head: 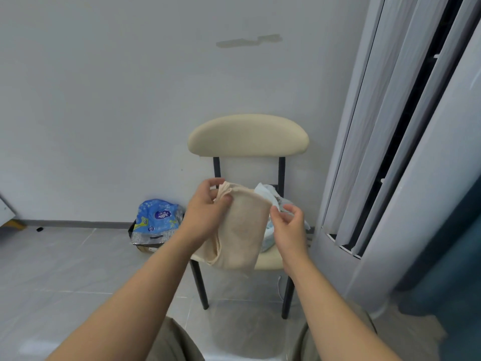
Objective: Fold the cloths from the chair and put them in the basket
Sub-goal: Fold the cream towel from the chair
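The head view looks down over both forearms at a chair (247, 136) standing against a pale wall. The left hand (208, 207) is raised in front of the seat. Its thumb and fingers are curled and clamped on the bunched upper corner of a beige cloth (244, 230). The cloth hangs from that grip in a doubled panel. Its long axis runs almost straight down, and its lower end hangs in front of the seat's front edge.

The right hand (287, 225) is just beside the cloth's right edge and a little lower than the left. Its thumb and fingers are apart and loosely bent, and nothing shows between them. The thumb tip lies at the cloth's edge, but whether it touches cannot be told. The free edge therefore lies to the left of the right fingers, a short way inward, and this is the nearer hand to take it for the next fold.

Behind the beige cloth, a crumpled pile of pale blue and white cloths (266, 192) lies on the seat. A blue plastic pack (156, 217) sits on the floor to the chair's left. No basket is in view.
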